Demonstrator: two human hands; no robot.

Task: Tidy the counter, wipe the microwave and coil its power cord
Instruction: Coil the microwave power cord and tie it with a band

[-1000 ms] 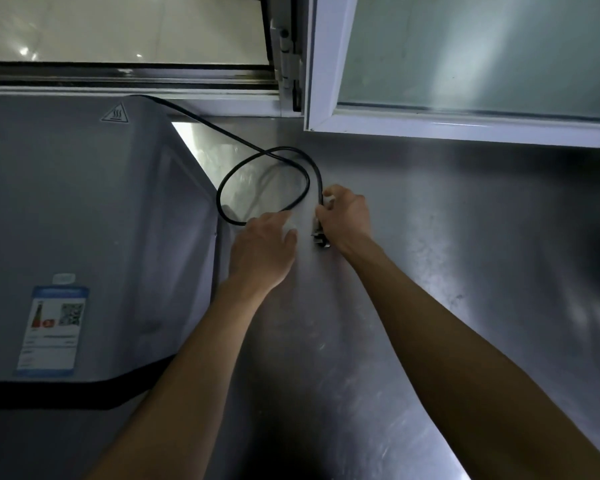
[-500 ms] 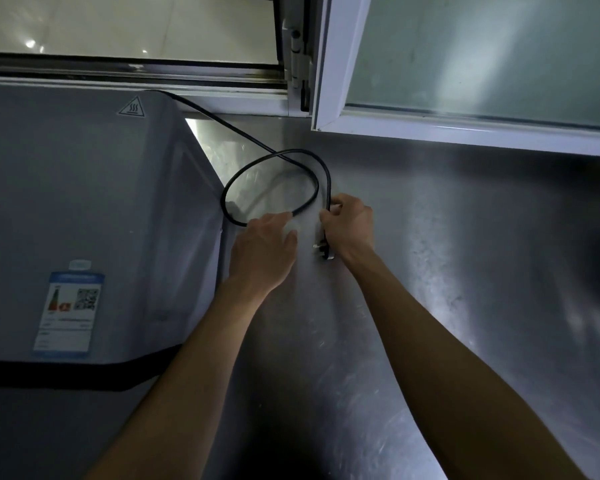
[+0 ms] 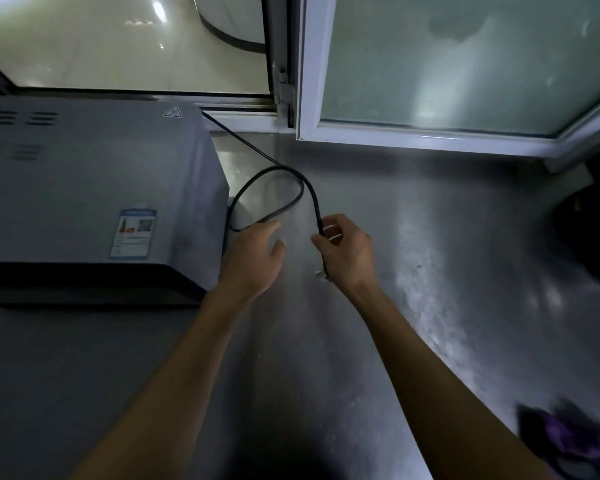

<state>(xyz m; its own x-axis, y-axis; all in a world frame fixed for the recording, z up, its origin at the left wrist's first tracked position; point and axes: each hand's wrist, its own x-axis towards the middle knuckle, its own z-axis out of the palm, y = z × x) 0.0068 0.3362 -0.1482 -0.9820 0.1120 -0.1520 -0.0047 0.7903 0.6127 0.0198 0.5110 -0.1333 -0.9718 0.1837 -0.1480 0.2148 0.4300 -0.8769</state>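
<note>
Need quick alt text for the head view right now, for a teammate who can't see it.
A person's right hand grips the black power cord near its plug, while the left hand reaches to the single loop beside the grey microwave on a steel counter below a window.

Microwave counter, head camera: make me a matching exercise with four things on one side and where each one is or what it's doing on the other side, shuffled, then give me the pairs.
Things:
1. power cord
2. right hand
3. left hand
4. microwave

Places or states:
A. stands on the steel counter at the left, a blue label on top
B. pinches the cord just above the plug
C. makes one black loop beside the microwave
D. fingers extended at the near edge of the loop

Pairs: 1-C, 2-B, 3-D, 4-A
</note>
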